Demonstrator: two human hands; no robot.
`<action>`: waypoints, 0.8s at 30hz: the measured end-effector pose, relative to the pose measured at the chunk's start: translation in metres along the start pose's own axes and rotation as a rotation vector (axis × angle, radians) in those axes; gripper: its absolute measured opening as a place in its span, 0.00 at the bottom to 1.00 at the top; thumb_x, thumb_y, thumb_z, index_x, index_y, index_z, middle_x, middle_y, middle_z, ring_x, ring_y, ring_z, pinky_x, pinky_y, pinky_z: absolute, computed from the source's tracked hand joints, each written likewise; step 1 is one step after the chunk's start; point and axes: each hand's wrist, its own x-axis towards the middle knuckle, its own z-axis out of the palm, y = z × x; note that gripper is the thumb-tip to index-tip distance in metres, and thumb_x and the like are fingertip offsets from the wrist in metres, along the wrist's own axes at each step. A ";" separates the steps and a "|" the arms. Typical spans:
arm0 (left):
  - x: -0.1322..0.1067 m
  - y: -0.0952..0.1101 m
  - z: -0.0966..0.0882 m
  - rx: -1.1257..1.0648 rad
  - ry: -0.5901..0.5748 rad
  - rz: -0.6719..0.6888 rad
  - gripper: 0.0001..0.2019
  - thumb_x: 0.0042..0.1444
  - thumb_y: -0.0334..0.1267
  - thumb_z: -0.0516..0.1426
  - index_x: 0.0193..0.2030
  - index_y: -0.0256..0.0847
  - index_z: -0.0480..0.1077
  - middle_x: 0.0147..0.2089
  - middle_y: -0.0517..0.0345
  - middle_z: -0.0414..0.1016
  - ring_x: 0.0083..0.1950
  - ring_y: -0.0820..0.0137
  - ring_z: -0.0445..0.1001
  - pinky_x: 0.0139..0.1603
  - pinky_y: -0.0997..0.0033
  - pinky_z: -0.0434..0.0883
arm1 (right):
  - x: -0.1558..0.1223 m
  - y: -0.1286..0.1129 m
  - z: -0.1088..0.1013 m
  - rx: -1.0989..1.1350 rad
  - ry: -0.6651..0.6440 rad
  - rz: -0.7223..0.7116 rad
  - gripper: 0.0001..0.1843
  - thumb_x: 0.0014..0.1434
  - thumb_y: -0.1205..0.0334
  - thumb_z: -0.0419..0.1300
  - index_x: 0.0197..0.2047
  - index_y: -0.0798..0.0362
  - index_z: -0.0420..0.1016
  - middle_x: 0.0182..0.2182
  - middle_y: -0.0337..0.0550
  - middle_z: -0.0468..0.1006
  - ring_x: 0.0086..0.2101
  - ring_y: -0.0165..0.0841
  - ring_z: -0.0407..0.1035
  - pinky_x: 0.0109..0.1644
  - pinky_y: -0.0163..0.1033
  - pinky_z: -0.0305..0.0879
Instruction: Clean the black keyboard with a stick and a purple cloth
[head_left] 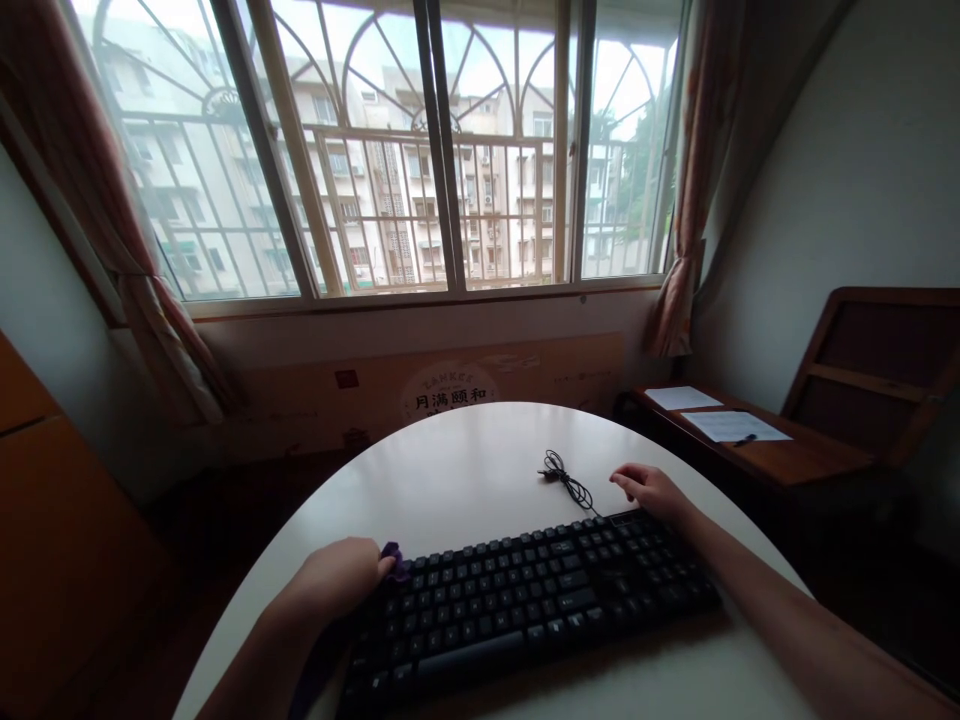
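A black keyboard [525, 605] lies across the near part of a round white table [450, 470]. My left hand [337, 578] is closed on a small purple cloth [393, 560] pressed against the keyboard's far left corner. My right hand [654, 490] rests on the keyboard's far right corner, fingers curled over its edge and gripping it. The keyboard's black cable [566, 478] lies coiled on the table just left of that hand.
A low wooden side table [787, 455] at the right holds two sheets of paper [731, 425] and a pen [745, 439]. A wooden frame [877, 370] leans on the wall behind it. A cardboard panel [442, 385] stands under the barred window. Brown furniture [60, 540] fills the left.
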 end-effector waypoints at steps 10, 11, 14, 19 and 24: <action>-0.001 -0.014 -0.001 -0.159 -0.016 0.055 0.18 0.51 0.51 0.51 0.32 0.40 0.75 0.38 0.46 0.78 0.38 0.55 0.75 0.37 0.63 0.66 | 0.002 0.004 0.002 0.009 0.003 -0.017 0.23 0.55 0.44 0.55 0.38 0.57 0.76 0.24 0.40 0.71 0.26 0.29 0.65 0.30 0.32 0.61; 0.000 -0.015 -0.001 -0.174 -0.003 0.052 0.17 0.50 0.51 0.52 0.32 0.40 0.74 0.38 0.47 0.78 0.38 0.55 0.74 0.36 0.64 0.65 | 0.002 0.004 0.001 0.010 0.005 -0.016 0.23 0.55 0.44 0.55 0.38 0.57 0.76 0.24 0.40 0.71 0.26 0.29 0.65 0.30 0.32 0.61; 0.004 -0.018 -0.001 -0.227 0.042 0.073 0.15 0.47 0.49 0.55 0.33 0.40 0.73 0.37 0.50 0.78 0.39 0.58 0.74 0.35 0.67 0.65 | 0.003 0.004 0.001 0.009 0.009 -0.017 0.23 0.55 0.44 0.55 0.39 0.57 0.76 0.23 0.40 0.72 0.26 0.29 0.65 0.30 0.32 0.61; 0.008 -0.026 0.000 -0.332 0.022 0.151 0.13 0.45 0.45 0.56 0.34 0.42 0.76 0.35 0.55 0.79 0.37 0.62 0.75 0.35 0.70 0.66 | 0.002 0.004 0.000 0.002 -0.002 -0.002 0.23 0.54 0.44 0.55 0.38 0.56 0.76 0.23 0.40 0.71 0.25 0.28 0.65 0.30 0.32 0.60; 0.006 -0.032 -0.003 -0.427 -0.083 0.197 0.13 0.44 0.45 0.56 0.33 0.43 0.78 0.29 0.59 0.78 0.31 0.65 0.74 0.29 0.73 0.65 | -0.002 0.003 -0.004 -0.026 -0.007 0.027 0.24 0.54 0.43 0.56 0.39 0.56 0.77 0.23 0.40 0.72 0.25 0.28 0.64 0.30 0.32 0.60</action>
